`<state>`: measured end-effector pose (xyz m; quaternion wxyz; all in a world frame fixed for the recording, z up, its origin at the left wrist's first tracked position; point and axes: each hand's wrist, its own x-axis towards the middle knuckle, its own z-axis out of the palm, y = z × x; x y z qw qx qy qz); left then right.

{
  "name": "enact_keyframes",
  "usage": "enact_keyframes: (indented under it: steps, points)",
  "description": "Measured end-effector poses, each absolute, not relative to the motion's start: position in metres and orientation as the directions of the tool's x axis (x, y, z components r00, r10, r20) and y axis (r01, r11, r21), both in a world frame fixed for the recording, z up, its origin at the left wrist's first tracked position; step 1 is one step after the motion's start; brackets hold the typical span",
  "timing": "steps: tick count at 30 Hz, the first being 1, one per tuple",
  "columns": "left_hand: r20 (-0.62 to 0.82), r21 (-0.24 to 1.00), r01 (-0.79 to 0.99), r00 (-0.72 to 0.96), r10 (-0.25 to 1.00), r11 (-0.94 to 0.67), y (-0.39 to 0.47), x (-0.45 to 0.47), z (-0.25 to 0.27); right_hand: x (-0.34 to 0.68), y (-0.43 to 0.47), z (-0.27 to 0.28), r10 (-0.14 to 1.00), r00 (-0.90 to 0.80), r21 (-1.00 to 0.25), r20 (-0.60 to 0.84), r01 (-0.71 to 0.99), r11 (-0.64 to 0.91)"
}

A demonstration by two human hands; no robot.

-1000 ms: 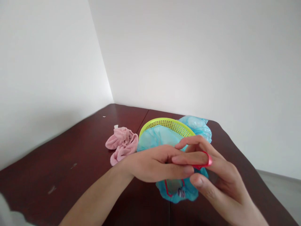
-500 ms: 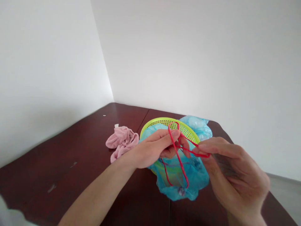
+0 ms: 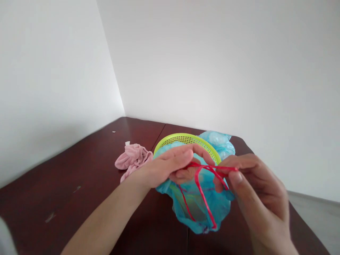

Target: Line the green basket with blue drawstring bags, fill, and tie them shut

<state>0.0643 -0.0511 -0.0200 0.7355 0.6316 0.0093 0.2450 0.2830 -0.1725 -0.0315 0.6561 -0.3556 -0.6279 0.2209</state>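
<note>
A red cord (image 3: 204,198) runs up from a thin blue plastic bag (image 3: 186,221) and stretches between my two hands. My left hand (image 3: 170,166) is closed on the cord, thumb lying over the curled fingers. Thumb and fingertips of my right hand (image 3: 261,191) pinch the cord to the right, with a loop of it hanging between the hands. Under and behind the hands, the bag lies over a yellow-green plastic basket (image 3: 183,136), whose perforated rim shows at the back. My hands hide much of the basket's inside.
A crumpled pink cloth (image 3: 134,157) with a white tag lies left of the basket. Behind the basket on the right is another blue plastic bag (image 3: 216,141). The dark red-brown table (image 3: 87,170) meets white walls at the back and left.
My right hand has shifted a little left and its thumb now presses on the cord. The tall upright loop over my left hand has dropped, and the cord lies nearly level between the hands.
</note>
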Motion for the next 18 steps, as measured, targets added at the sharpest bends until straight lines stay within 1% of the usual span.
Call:
enact_keyframes:
  steps: [2, 4, 6, 9, 11, 13, 16, 18]
  points:
    - [0.284, 0.951, -0.310, 0.866, 0.412, -0.005, -0.057, 0.062, -0.019, 0.282, -0.171, -0.030, 0.810, 0.135, -0.820, 0.571, 0.032, 0.572]
    - [0.260, 0.963, -0.264, 0.862, 0.434, -0.052, -0.062, 0.062, -0.019, 0.280, -0.170, -0.030, 0.862, 0.137, -0.864, 0.488, -0.067, 0.499]
    - [0.270, 0.962, -0.258, 0.853, 0.447, -0.089, -0.066, 0.065, -0.021, 0.277, -0.168, -0.031, 0.896, 0.123, -0.893, 0.427, -0.098, 0.439]
    - [0.336, 0.942, -0.286, 0.802, 0.493, -0.177, -0.072, 0.072, -0.023, 0.269, -0.162, -0.032, 0.917, 0.147, -0.920, 0.371, -0.072, 0.384]
    - [0.378, 0.923, -0.266, 0.760, 0.529, -0.278, -0.076, 0.076, -0.025, 0.263, -0.157, -0.035, 0.907, 0.189, -0.919, 0.376, -0.052, 0.391]
    - [0.415, 0.896, -0.232, 0.741, 0.527, -0.379, -0.080, 0.079, -0.026, 0.258, -0.152, -0.041, 0.883, 0.232, -0.905, 0.408, -0.028, 0.425]
    - [0.470, 0.841, -0.222, 0.753, 0.460, -0.494, -0.083, 0.083, -0.025, 0.254, -0.147, -0.049, 0.839, 0.240, -0.866, 0.488, 0.009, 0.501]
    - [0.475, 0.823, -0.219, 0.770, 0.425, -0.523, -0.083, 0.084, -0.023, 0.255, -0.145, -0.052, 0.825, 0.206, -0.846, 0.527, 0.028, 0.533]
